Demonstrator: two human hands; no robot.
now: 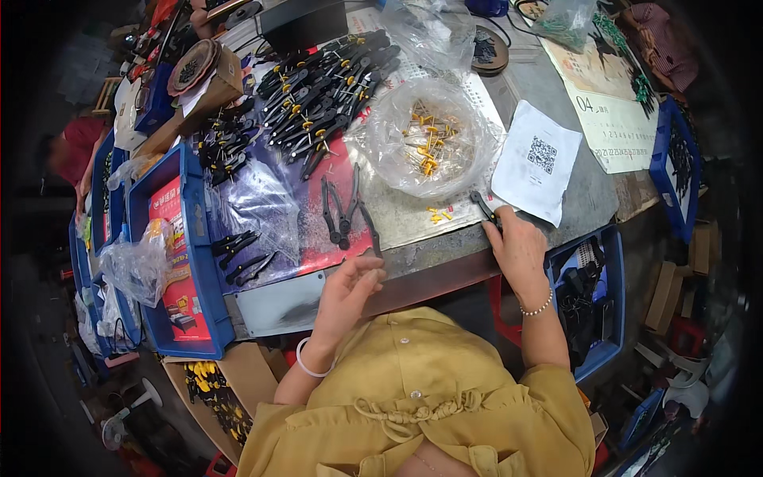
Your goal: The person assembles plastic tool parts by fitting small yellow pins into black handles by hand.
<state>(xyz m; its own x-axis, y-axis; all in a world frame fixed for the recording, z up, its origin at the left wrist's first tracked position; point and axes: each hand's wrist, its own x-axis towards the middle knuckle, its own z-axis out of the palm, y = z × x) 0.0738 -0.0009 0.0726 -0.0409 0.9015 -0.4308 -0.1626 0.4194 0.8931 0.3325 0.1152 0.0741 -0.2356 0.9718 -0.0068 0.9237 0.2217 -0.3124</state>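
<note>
My right hand [520,250] is closed around a small dark pair of pliers [482,207] by its handle end, at the front right of the table. Close to the table's front edge, my left hand [348,290] has its fingers curled together; what they hold, if anything, is hidden. Just beyond its fingertips lies a loose dark handle [369,226]. Beside that, a pair of pliers [340,215] rests with its legs spread. Small yellow pieces [439,215] lie near the right hand, in front of a clear plastic bag [381,163] holding yellow-capped metal pins [430,143].
A large heap of black-handled pliers [318,95] covers the table's back left. A blue tray [211,278] stands at the left, and a white sheet with a square code [539,159] lies at the right. Below the right edge sits a blue crate [608,318] of black items.
</note>
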